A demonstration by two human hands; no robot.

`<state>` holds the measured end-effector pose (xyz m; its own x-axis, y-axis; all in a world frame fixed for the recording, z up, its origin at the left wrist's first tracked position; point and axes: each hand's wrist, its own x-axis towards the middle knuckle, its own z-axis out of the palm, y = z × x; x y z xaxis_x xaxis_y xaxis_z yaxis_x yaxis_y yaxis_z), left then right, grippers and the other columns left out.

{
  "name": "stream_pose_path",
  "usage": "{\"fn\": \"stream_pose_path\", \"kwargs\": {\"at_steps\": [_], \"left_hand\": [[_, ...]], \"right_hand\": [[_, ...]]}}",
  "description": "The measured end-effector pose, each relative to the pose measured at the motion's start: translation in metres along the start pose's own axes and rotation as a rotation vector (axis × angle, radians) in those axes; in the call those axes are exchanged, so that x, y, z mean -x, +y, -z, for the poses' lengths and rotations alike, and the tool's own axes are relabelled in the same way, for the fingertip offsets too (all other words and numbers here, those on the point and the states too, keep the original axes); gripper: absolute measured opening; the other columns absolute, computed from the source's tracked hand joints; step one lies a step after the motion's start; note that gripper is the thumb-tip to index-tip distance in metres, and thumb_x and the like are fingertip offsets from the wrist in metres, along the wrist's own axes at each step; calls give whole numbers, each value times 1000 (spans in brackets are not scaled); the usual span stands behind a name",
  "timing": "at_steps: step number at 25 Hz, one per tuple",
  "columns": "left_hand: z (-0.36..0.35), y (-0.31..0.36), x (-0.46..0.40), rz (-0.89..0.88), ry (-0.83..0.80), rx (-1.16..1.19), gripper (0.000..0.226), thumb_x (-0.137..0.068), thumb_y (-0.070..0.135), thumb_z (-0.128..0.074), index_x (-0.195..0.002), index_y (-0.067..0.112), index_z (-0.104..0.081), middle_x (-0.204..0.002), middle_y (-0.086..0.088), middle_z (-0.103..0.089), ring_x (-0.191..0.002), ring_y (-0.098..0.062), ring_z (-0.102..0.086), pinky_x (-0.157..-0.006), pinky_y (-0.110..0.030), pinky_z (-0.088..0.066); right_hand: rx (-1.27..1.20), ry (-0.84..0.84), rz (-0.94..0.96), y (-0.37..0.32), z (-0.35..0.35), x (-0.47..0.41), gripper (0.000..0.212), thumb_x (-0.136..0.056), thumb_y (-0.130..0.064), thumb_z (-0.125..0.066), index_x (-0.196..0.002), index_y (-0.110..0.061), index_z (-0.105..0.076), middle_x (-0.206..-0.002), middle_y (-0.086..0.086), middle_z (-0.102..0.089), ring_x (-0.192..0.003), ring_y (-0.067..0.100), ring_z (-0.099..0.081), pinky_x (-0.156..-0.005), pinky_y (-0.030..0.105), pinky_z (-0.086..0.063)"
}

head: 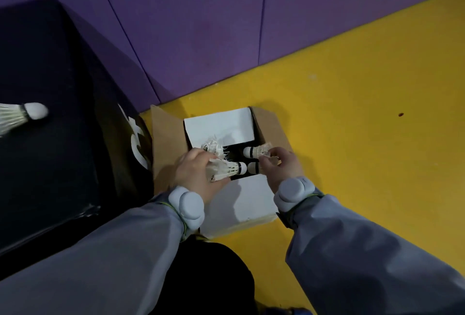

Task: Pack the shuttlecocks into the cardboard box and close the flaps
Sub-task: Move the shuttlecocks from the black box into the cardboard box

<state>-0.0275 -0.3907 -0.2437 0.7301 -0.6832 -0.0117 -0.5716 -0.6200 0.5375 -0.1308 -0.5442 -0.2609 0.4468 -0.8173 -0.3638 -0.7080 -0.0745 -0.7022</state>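
A cardboard box (166, 136) stands open on the yellow floor, its white flaps folded out front and back. Over the opening, my left hand (196, 176) grips a white feathered shuttlecock (226, 169) with its cork pointing right. My right hand (281, 166) pinches the feathers of another shuttlecock (254, 151), cork pointing left. A third cork (253, 167) shows just below it, under my right fingers. A frayed shuttlecock (214, 147) lies inside by my left hand. One more shuttlecock (22, 113) rests on the black block at far left.
A large black padded block (50, 138) stands directly left of the box, touching it. A purple padded wall (201, 25) rises behind. Yellow floor (364, 126) stretches to the right. Grey sleeves and pale wrist devices cover both forearms.
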Motion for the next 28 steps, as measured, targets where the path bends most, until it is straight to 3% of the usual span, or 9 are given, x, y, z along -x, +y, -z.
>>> {"fn": "stream_pose_path", "kwargs": {"at_steps": [6,9,11,14,18,22,28], "left_hand": [[-23,-15,-26,81,-67,62,56,-63,37,-80,-111,18,-59,-121,-5,-54,-106,-23,-53,-78,-20,-35],[-31,-23,-35,82,-103,117,80,-62,38,-81,-131,23,-44,-142,-2,-39,-124,-18,-42,-84,-8,-22],[-33,-27,-37,85,-132,105,94,-61,42,-81,-139,27,-32,-151,1,-28,-134,-17,-30,-94,-12,-19],[-30,-28,-33,101,-143,89,100,-60,45,-80,-141,30,-25,-153,3,-22,-137,-17,-25,-103,-23,-22],[-16,-19,-27,65,-116,108,97,-60,45,-80,-140,29,-28,-153,5,-23,-136,-16,-28,-103,-24,-25],[24,-3,-10,19,-16,124,93,-61,47,-78,-139,30,-30,-152,8,-24,-138,-15,-25,-110,-30,-26],[92,6,38,-40,117,168,81,-67,40,-75,-136,31,-35,-149,10,-28,-136,-16,-22,-101,-16,-12]], "right_hand": [[37,-60,-56,11,-19,-27,31,-84,-30,-56,-113,-21,-61,-116,11,-62,-89,30,-56,-68,32,-40],[-11,-142,0,14,-27,-35,53,-83,-35,-62,-133,-26,-49,-134,6,-57,-117,28,-56,-87,36,-49],[4,-191,-1,15,-29,-36,68,-81,-38,-67,-142,-29,-37,-144,2,-48,-130,26,-47,-97,37,-45],[44,-204,-8,15,-27,-31,77,-80,-40,-68,-146,-28,-30,-149,1,-42,-135,26,-41,-99,37,-42],[69,-186,-30,3,-20,-20,77,-79,-44,-67,-144,-26,-31,-144,3,-48,-128,28,-49,-92,35,-45],[57,-120,70,-29,-1,16,72,-78,-44,-67,-142,-25,-37,-137,3,-55,-117,29,-57,-79,30,-45],[46,-85,195,-82,16,85,72,-82,-40,-65,-144,-24,-33,-131,6,-59,-102,28,-62,-71,29,-44]]}}
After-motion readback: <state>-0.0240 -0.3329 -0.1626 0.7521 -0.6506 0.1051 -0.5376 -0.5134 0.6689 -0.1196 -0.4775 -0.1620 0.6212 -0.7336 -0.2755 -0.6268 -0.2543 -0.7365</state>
